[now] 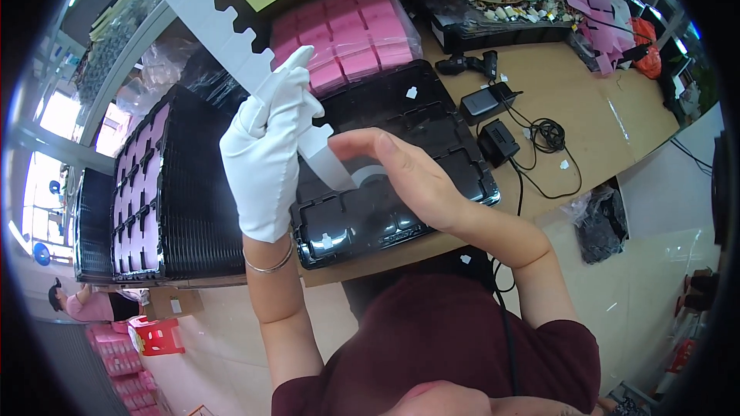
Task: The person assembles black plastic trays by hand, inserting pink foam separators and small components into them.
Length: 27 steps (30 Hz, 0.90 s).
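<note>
My left hand (266, 158), in a white glove, is closed around a long white strip (196, 8) with notches along one edge. The strip runs from the upper left down to the glove. A curled white band (327, 166) comes out on the glove's right side; whether it is the same piece I cannot tell. My bare right hand (416, 173) bends its fingers against this band, the fingertips partly hidden. Below both hands lies a black plastic tray (362, 227) with moulded compartments and small white scraps on it.
Pink blocks in clear wrap (347, 27) stand behind the tray. Stacked black trays with pink pieces (142, 185) rise at left. Right of the tray lie black power adapters (489, 104) and a coiled cable (549, 135). A heaped black bin (501, 31) stands at the back.
</note>
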Tool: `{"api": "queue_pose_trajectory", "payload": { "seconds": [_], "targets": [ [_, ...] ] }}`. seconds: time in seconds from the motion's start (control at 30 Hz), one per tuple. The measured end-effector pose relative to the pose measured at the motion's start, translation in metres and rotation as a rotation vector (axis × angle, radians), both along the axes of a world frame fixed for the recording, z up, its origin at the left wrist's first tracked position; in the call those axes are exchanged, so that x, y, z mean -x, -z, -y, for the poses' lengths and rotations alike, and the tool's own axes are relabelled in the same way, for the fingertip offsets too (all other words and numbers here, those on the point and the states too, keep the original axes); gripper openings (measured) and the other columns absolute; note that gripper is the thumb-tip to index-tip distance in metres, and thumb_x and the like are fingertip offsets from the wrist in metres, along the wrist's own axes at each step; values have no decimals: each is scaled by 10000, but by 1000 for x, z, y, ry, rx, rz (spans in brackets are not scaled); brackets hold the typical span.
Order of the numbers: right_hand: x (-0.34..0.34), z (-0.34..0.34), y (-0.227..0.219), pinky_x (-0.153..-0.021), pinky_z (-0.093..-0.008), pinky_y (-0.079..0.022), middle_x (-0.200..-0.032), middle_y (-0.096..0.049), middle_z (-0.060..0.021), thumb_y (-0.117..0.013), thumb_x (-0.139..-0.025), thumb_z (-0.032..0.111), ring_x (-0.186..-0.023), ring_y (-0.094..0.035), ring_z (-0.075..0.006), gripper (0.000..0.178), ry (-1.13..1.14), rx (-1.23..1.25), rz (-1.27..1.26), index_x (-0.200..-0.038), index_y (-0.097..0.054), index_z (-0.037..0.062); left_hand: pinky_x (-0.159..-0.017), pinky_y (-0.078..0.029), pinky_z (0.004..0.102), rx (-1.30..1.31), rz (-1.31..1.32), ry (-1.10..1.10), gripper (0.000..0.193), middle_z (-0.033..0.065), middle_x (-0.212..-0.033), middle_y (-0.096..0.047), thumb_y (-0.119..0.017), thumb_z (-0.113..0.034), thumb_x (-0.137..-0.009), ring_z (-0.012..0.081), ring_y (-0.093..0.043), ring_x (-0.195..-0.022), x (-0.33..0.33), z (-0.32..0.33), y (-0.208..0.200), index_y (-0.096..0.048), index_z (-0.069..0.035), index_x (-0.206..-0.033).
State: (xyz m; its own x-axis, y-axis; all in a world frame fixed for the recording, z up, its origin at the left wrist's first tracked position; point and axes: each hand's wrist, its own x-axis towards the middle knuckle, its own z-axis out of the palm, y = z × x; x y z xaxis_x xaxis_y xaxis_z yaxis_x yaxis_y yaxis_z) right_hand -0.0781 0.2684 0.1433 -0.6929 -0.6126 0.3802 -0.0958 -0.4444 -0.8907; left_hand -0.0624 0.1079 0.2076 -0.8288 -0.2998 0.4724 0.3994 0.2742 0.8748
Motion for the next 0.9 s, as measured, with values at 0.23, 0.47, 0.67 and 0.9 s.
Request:
{"api": "queue_pose_trajectory", "payload": {
  "seconds": [0.23,0.47,0.67,0.9],
  "targets": [
    [-4,15,-13,-811,-270,-495,-987,-672,-106,-404,-1085,318,-862,-636,-143,321,-147,118,308,-1120,-564,41,-673,-460,211,103,-103,-56,286,5,-879,-650,-618,-61,-980,50,-558,-757,1,0,9,-679,-32,-1258],
    [-14,41,-1,-631,-208,-410,-794,-590,-23,-457,-1072,240,-651,-498,-59,197,38,207,257,-1047,-556,71,-669,-512,229,85,-262,-120,250,122,-1187,-686,-584,-17,-980,84,-604,-788,1,-11,20,-660,25,-1214],
    [-11,36,22,-523,-217,-269,-744,-525,0,-494,-1054,214,-542,-309,-44,171,57,507,768,-1057,-551,53,-483,-349,198,-193,-299,-279,384,31,-854,-639,-524,-239,-1048,47,-460,-613,0,-12,1,-570,-2,-1347],
    [29,-68,34,-630,-206,-357,-847,-644,-104,-453,-1012,186,-658,-424,-75,263,198,49,400,-1159,-565,-2,-817,-437,262,33,-271,-262,550,108,-1146,-614,-519,-276,-1037,107,-534,-865,-29,25,27,-385,30,-1474]
  ]
}}
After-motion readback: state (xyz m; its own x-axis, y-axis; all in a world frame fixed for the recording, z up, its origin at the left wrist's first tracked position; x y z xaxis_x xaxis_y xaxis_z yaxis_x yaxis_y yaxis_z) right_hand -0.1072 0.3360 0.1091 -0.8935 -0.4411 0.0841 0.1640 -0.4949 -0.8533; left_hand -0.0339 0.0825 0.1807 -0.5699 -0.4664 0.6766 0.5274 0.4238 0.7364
